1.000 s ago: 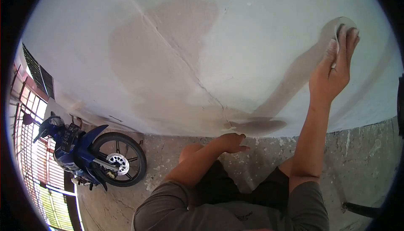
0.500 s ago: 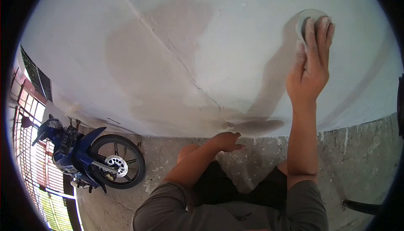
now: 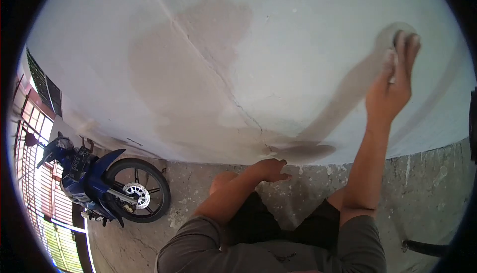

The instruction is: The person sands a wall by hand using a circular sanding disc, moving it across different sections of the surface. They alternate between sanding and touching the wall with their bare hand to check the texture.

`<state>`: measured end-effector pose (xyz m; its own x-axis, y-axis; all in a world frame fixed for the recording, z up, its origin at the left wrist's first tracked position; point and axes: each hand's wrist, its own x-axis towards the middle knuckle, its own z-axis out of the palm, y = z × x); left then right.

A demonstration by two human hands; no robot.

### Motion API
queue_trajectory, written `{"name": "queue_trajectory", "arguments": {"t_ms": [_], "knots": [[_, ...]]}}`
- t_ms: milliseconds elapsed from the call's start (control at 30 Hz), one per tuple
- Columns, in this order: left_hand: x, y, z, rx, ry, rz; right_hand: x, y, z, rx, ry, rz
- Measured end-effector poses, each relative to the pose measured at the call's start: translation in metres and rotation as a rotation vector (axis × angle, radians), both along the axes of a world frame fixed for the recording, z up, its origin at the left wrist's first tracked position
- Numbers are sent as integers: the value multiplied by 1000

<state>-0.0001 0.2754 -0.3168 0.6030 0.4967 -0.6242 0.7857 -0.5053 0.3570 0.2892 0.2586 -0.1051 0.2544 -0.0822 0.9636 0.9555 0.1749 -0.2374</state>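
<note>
My right hand [image 3: 392, 86] is raised at the upper right, its dusty fingers pressed over a round, pale piece of sandpaper [image 3: 403, 26] against the white wall [image 3: 308, 59]. Motion blurs the sandpaper, and the fingers cover most of it. Low down by the foot of the wall, my left hand [image 3: 272, 169] holds nothing, with thumb and fingers apart. A long crack [image 3: 218, 77] slants down the wall, ending just above that hand.
A blue motorcycle [image 3: 87, 176] stands on the left, its front wheel [image 3: 136, 189] near the wall. Behind it is a barred gate [image 3: 37, 173]. A dark bar [image 3: 425, 247] lies at the lower right above the rough concrete floor [image 3: 427, 183].
My right hand has moved right and slightly down across the wall with the sandpaper. My left hand has stayed almost in place.
</note>
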Motion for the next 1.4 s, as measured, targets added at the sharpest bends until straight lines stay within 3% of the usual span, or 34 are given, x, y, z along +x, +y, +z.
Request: {"name": "queue_trajectory", "arguments": {"t_ms": [67,267,533,667,867,1033,1267,1400], "knots": [[-6,-2,-12,74,-64,-37,1,-1,0,10,66,60],[-1,5,-11,1,-8,-30,-28,10,-4,-1,-159,104],[-5,3,-9,31,17,-41,-17,1,-1,-26,-23,30],[2,2,0,0,26,-20,-28,4,-2,-75,-159,48],[-3,-1,-11,29,12,-37,-5,-3,1,-47,53,-13],[1,2,-11,33,14,-58,-32,7,-1,-23,-193,126],[-5,0,-10,20,-13,-61,3,-5,2,-5,68,-3],[0,1,-13,42,1,-86,-20,6,-2,3,-54,-9]]}}
